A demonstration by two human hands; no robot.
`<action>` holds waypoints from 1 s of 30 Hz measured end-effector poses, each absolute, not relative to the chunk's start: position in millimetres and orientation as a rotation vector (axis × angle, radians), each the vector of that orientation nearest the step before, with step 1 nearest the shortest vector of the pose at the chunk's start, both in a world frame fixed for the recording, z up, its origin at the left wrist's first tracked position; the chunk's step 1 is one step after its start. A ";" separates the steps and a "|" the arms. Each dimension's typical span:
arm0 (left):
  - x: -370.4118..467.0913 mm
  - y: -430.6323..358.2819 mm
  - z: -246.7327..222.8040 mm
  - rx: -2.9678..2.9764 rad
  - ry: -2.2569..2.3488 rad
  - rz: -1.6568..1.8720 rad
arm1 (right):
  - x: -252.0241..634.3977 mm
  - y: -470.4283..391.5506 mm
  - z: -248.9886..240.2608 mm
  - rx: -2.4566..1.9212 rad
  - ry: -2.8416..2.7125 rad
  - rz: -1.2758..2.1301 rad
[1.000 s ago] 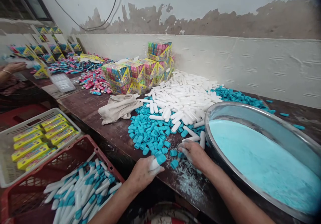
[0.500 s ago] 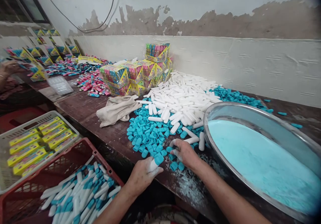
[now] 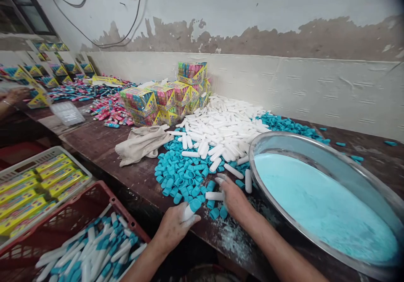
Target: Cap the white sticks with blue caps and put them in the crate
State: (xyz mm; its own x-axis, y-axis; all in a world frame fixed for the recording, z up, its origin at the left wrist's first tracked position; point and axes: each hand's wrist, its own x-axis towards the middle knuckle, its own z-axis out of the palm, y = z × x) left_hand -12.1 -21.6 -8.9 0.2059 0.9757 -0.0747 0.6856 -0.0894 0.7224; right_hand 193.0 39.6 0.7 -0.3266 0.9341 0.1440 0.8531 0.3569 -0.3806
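Over the table's near edge, my left hand (image 3: 175, 227) is closed around a white tube with a blue cap (image 3: 195, 205), its capped end pointing up and right. My right hand (image 3: 232, 195) is closed on another white tube (image 3: 213, 196), which lies level and points left toward the capped one; part of it is hidden by the hand. Loose blue caps (image 3: 184, 170) are heaped just beyond both hands. Behind them rises a large pile of white tubes (image 3: 224, 122). One tube (image 3: 248, 181) stands close to the basin.
A metal basin (image 3: 252, 147) of pale blue powder stands at right. At lower left are a red crate (image 3: 109, 191) of capped tubes and a white basket (image 3: 85, 170) of yellow boxes. A cloth (image 3: 142, 143) and wrapped display packs (image 3: 167, 101) lie farther back. Another person's hand (image 3: 15, 97) shows far left.
My right hand has drawn a white tube from among the caps toward my left hand. The left still holds its capped tube. The view has shifted slightly right.
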 end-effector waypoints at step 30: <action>-13.3 -21.3 -9.4 1.783 1.531 0.666 | 158.4 104.5 15.0 -1.446 -2.604 0.107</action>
State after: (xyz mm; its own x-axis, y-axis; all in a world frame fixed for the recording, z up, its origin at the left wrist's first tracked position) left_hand -13.3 -21.3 -9.4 0.1752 0.9832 -0.0522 0.6323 -0.0717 0.7714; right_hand 158.4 104.5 15.0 -0.5192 0.8481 0.1059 0.8365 0.5297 -0.1403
